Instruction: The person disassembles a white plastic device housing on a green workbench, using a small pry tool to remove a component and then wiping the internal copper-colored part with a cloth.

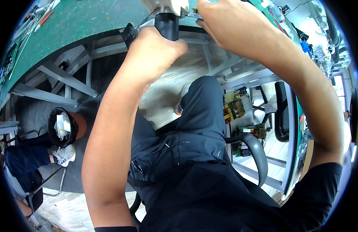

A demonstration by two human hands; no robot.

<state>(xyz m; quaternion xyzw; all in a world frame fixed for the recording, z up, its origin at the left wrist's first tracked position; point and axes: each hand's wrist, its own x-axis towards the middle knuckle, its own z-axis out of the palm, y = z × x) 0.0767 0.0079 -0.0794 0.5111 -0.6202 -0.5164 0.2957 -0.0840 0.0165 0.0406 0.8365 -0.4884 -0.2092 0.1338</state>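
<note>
At the top middle, over the near edge of the green table, my left hand [155,50] is closed round a device with a black cylindrical part [166,26] and a white upper body [163,5]. The picture's upper edge cuts off the rest of the device, and its kind does not show. Just right of it, my right hand [221,23] has its fingers pinched on a thin metal piece [193,15] that reaches toward the device. A dark object [128,34] sticks out beside my left wrist; I cannot make out what it is.
The green table [82,19] curves across the top, with tools and a red-handled tool [44,20] at left. Below are grey table legs [66,79], a lined bin [76,125], a seated person's shoe [65,155], circuit boards [237,104] and my chair's armrest [256,152].
</note>
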